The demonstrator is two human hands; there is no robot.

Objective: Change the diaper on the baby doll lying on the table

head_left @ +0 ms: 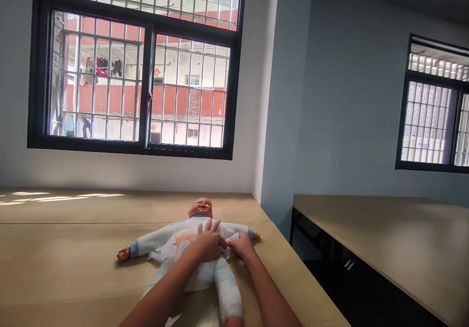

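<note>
A baby doll [227,288] lies on its back on the wooden table, head away from me, arms stretched out, in a white top with blue cuffs. Around its waist is a white diaper [200,278] with a coloured print on the front. My left hand [210,241] rests on the doll's belly over the diaper front, its upper fingers spread. My right hand [241,245] is at the diaper's right side, fingers pinched on the white diaper edge. The two hands nearly touch. The doll's lower left side is partly hidden behind my left forearm.
The doll's table [66,268] runs back to the wall under a barred window [146,87]. Its right edge slants close beside my right forearm. Across a dark gap stands a second table [395,239]. A wall corner juts between them.
</note>
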